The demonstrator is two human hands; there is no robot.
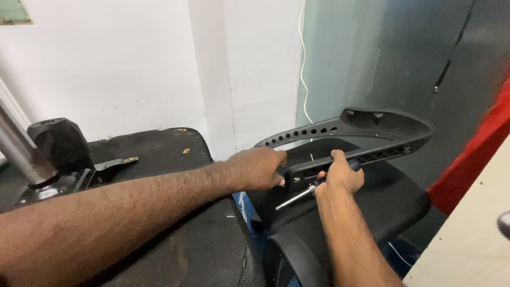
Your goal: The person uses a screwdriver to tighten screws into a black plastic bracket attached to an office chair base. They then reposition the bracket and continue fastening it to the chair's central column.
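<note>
A black plastic chair armrest frame [372,127], curved and pierced with a row of holes, lies on a black fabric seat cushion [393,202]. My left hand [257,169] grips the near end of this frame. My right hand [340,178] holds a screwdriver [297,197] with a metal shaft against the frame's lower bar, thumb up over the bar's edge. The tool's tip is hidden by the frame and my fingers.
An upturned black chair seat [159,154] with its metal gas cylinder [21,151] and mechanism [58,141] sits at left. Behind are a white wall [133,64], a white cable [303,69] and a dark glass panel [425,53]. A red object [478,154] and a pale board [473,234] are at right.
</note>
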